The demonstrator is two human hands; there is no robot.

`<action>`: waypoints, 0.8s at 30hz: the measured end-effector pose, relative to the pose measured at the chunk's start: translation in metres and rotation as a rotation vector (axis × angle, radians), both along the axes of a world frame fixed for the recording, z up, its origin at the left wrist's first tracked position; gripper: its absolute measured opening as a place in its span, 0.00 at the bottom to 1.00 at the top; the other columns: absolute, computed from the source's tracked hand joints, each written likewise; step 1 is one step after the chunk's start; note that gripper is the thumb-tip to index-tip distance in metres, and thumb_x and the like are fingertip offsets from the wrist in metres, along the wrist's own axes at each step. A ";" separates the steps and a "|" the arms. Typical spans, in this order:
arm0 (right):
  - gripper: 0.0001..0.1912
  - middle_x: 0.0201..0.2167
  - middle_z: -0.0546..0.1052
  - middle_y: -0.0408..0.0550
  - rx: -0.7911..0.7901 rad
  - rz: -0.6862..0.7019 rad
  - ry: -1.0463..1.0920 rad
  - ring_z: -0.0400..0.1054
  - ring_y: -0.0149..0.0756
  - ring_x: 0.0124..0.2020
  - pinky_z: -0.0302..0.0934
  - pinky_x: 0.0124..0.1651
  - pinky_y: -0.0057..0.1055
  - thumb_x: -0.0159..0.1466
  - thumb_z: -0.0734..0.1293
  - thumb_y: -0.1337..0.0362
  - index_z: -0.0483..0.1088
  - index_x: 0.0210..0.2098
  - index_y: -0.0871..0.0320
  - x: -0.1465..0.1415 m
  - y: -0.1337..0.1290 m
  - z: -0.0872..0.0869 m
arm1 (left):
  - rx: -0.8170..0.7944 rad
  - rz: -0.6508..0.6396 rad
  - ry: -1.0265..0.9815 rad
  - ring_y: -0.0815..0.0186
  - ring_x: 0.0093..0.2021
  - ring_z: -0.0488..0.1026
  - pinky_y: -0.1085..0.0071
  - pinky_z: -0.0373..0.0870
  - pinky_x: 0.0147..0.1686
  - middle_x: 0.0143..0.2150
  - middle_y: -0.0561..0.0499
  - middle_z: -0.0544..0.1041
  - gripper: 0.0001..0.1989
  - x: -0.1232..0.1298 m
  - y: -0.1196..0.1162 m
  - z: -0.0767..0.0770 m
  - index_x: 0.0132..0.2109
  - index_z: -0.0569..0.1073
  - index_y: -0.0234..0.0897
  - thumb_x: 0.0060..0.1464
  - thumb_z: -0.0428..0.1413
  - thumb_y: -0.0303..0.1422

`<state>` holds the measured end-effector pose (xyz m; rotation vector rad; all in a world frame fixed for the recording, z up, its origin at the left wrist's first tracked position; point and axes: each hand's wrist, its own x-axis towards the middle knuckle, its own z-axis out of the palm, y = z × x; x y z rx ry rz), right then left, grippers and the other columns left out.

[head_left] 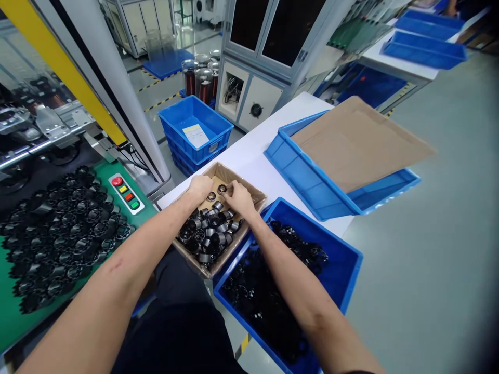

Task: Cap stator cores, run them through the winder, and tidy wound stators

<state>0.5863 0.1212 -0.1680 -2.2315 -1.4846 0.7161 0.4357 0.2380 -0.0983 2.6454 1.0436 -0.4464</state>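
Both my hands reach into a cardboard box [259, 196] lined with clear plastic. My right hand [239, 199] is closed, its fingertips at a small black ring-shaped part [222, 189] that stands on the box's bare cardboard floor. My left hand [200, 188] is curled at the box's far left side; its fingertips are hidden, and I cannot see what is in them. Another ring-shaped part [211, 196] lies between my hands. The near part of the box holds a loose heap of black and silver cylindrical parts [210, 231].
A blue bin [351, 270] with black parts sits under my right forearm. On the white table [249, 150], a tilted blue crate [307, 176] carries a cardboard sheet [358, 140]. At left are rows of black parts [66, 234] and a button panel [125, 193]. Stacked blue crates [195, 130] stand beyond.
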 end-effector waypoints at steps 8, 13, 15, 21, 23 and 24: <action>0.22 0.63 0.82 0.55 -0.158 0.157 0.075 0.82 0.48 0.59 0.82 0.61 0.50 0.79 0.76 0.52 0.78 0.66 0.58 0.002 -0.008 -0.011 | 0.056 0.109 -0.003 0.50 0.64 0.82 0.46 0.84 0.64 0.69 0.38 0.80 0.24 -0.005 -0.025 0.000 0.71 0.78 0.36 0.76 0.67 0.42; 0.22 0.64 0.82 0.56 -0.062 0.118 -0.019 0.81 0.47 0.59 0.81 0.62 0.51 0.80 0.76 0.53 0.78 0.66 0.57 0.001 -0.011 -0.005 | 0.059 0.195 -0.106 0.50 0.62 0.83 0.47 0.84 0.63 0.67 0.38 0.81 0.22 -0.009 -0.044 0.019 0.72 0.76 0.34 0.77 0.64 0.36; 0.21 0.63 0.82 0.55 -0.031 0.103 -0.052 0.82 0.47 0.58 0.82 0.61 0.50 0.80 0.76 0.53 0.78 0.66 0.58 -0.002 -0.012 0.001 | 0.067 0.198 -0.192 0.47 0.64 0.82 0.46 0.82 0.64 0.67 0.35 0.81 0.19 -0.019 -0.065 0.036 0.70 0.76 0.31 0.79 0.61 0.33; 0.22 0.68 0.80 0.57 0.024 0.093 -0.218 0.80 0.50 0.64 0.80 0.66 0.54 0.80 0.75 0.53 0.77 0.69 0.56 -0.027 0.000 0.025 | -0.017 0.017 -0.518 0.57 0.64 0.83 0.59 0.80 0.65 0.63 0.48 0.85 0.07 -0.114 -0.198 0.056 0.59 0.79 0.44 0.78 0.62 0.35; 0.23 0.68 0.80 0.57 -0.034 0.120 -0.282 0.80 0.50 0.64 0.79 0.66 0.54 0.80 0.75 0.54 0.77 0.70 0.55 -0.037 0.007 0.035 | -0.053 0.005 -0.586 0.60 0.56 0.86 0.59 0.80 0.65 0.56 0.52 0.88 0.06 -0.164 -0.247 0.039 0.53 0.80 0.45 0.73 0.68 0.32; 0.23 0.68 0.80 0.57 -0.075 0.124 -0.318 0.80 0.49 0.63 0.80 0.66 0.53 0.80 0.75 0.54 0.77 0.70 0.55 -0.042 0.009 0.041 | -0.088 0.069 -0.660 0.59 0.55 0.86 0.57 0.78 0.68 0.56 0.52 0.88 0.08 -0.190 -0.268 0.029 0.53 0.79 0.45 0.72 0.68 0.29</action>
